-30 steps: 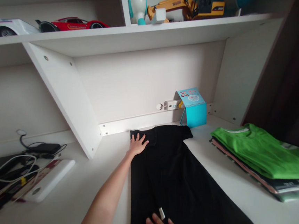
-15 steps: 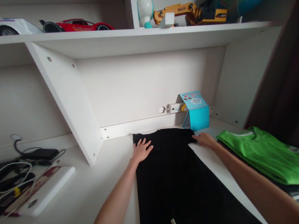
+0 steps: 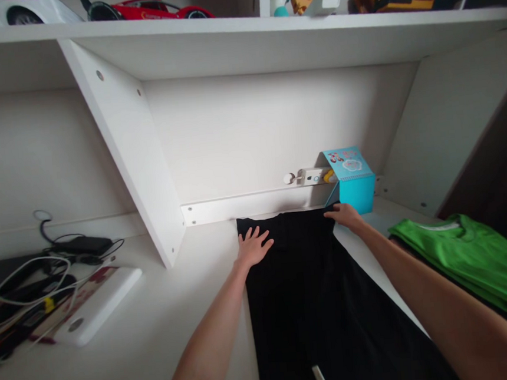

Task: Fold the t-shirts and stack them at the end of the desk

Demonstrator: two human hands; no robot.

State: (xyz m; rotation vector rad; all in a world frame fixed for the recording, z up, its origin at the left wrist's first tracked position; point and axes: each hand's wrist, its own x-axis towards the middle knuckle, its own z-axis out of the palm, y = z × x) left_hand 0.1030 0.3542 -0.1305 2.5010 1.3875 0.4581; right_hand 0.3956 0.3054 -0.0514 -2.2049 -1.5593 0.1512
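Up at the far end of the bench (image 3: pixel 129 343), both hands are flat on a black garment (image 3: pixel 316 303) that runs from the back panel toward the near edge. Left hand (image 3: pixel 253 248) is spread open, palm down on the far-left corner of the cloth. Right hand (image 3: pixel 347 215) sits on the far-right corner, fingers relaxed and not clamped on anything afaict, more pressing than pinching. A small white tag (image 3: pixel 318 377) shows on the cloth near the bottom.

Stuff around it: blue box (image 3: pixel 350 180) just beside the right hand, basically touching distance, w/ a white plug (image 3: pixel 310 177) behind it. Green shirt (image 3: pixel 477 259) on a folded stack to the right. Cables (image 3: pixel 30 280) and a white slab (image 3: pixel 97 307) off to the left, well apart.

What could go wrong imo: right hand nudges the box and tips it, since they're so close. Also the cloth is only held at the far end, so the near part could bunch or slide on the smooth bench if one hand pulls harder than the other.
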